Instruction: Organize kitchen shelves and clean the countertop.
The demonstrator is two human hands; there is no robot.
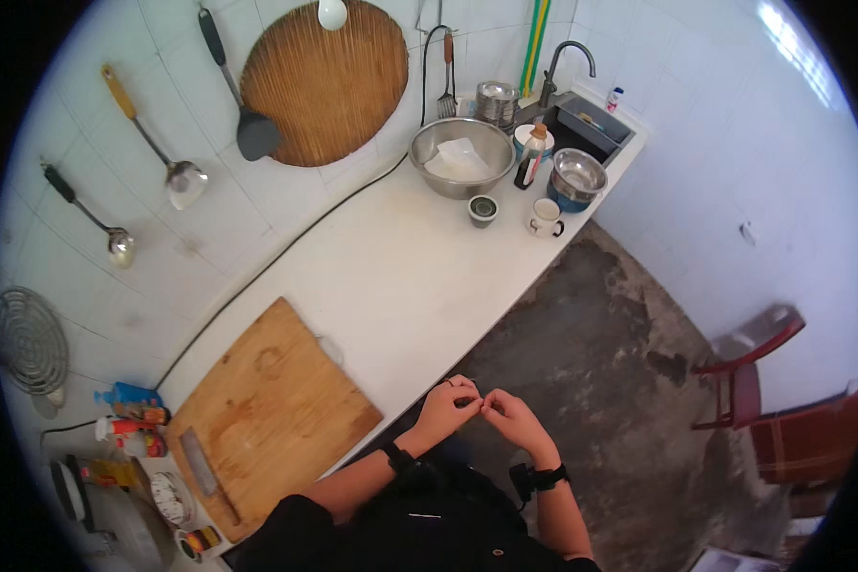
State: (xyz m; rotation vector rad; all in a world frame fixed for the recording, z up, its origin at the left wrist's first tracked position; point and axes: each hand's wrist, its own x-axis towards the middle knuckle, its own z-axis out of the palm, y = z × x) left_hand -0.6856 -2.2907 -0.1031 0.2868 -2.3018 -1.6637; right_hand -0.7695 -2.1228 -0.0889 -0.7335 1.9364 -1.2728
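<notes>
My left hand (pixel 446 410) and my right hand (pixel 513 420) meet fingertip to fingertip in front of my body, just off the front edge of the white countertop (pixel 400 279). Thumbs and forefingers on both are pinched. Whether something small sits between them is too fine to make out. A dark strap circles each wrist. Nearest to my left hand on the counter is a wooden cutting board (pixel 279 400), with a cleaver (pixel 199 461) lying along its left side.
At the far end stand a steel mixing bowl (pixel 465 182) holding a white bag, a mug (pixel 544 217), a small cup (pixel 482 210), a bottle (pixel 530 161) and a sink (pixel 579 136). Seasoning bottles (pixel 139 429) crowd the left. A red chair (pixel 747 379) is at right.
</notes>
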